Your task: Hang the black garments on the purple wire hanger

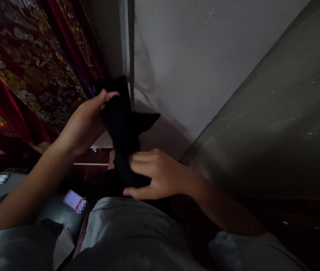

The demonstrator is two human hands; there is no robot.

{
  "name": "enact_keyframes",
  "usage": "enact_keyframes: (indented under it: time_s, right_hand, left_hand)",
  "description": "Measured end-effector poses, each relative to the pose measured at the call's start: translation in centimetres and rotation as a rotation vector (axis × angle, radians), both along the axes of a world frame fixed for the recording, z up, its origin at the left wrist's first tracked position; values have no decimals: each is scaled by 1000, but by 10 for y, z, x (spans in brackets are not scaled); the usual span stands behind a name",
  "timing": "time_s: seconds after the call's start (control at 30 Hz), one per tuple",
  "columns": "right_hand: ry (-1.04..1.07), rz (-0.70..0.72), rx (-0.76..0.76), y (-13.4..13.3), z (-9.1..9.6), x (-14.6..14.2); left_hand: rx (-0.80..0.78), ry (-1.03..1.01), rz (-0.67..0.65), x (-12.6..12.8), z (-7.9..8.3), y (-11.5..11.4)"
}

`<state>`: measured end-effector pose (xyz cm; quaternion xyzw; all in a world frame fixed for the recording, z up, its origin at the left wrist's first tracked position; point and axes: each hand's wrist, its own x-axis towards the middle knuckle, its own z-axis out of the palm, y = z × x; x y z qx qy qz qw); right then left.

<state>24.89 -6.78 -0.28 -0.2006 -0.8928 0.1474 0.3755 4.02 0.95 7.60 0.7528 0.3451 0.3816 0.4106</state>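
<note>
Between the two hands hangs a black cloth (122, 126), above the person's lap and in front of a pale wall (191, 64). Its upper end stands nearly upright, and a pointed flap sticks out to the right about halfway down. The left hand (85, 120) pinches the upper part, its thumb lying across the front and the other fingers hidden behind. Lower down, the right hand (160, 175) is at the bottom part, fingers bent against the cloth and thumb spread away from them; blur and darkness leave me unable to tell how firmly it grips.

Below is the person's light shirt (137, 233). To the left, a phone (73, 199) with a lit screen lies on a grey seat (69, 216). Farther up on that side hangs a red curtain (32, 67) with gold and silver patterns. A greyish-green surface (284, 116) with bright specks slants across the right.
</note>
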Motion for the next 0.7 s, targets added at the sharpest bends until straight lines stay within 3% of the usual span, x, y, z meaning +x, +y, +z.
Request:
enact_keyframes:
  time_s: [0.07,0.1,0.13,0.2,0.27,0.33,0.4,0.5,0.6,0.7]
  right_hand:
    - [-38,151,6,3,0,-5]
    - [13,161,17,9,-1,-1]
    - [87,115,32,17,-2,5]
    - [247,-105,78,37,-6,21]
    - [336,-321,71,57,-13,36]
    - [327,-362,-66,73,-22,45]
    - [307,-304,-265,82,-33,48]
    - [416,-358,-403,84,-44,47]
    - [547,-472,-418,92,-46,48]
    - [648,-594,-338,122,-38,56]
  left_hand:
    - [-29,96,9,-16,-9,-15]
    - [-63,151,5,-25,-13,-20]
    - [-100,204,-2,-35,-15,-24]
    - [-101,301,-6,-52,-15,-30]
    - [19,408,-4,-64,-8,-32]
    - [183,482,22,-70,3,-31]
    - [322,531,73,-72,13,-29]
    - [520,557,177,-70,15,-17]
    - [683,491,282,-65,4,10]
    - [733,403,368,-62,-7,49]
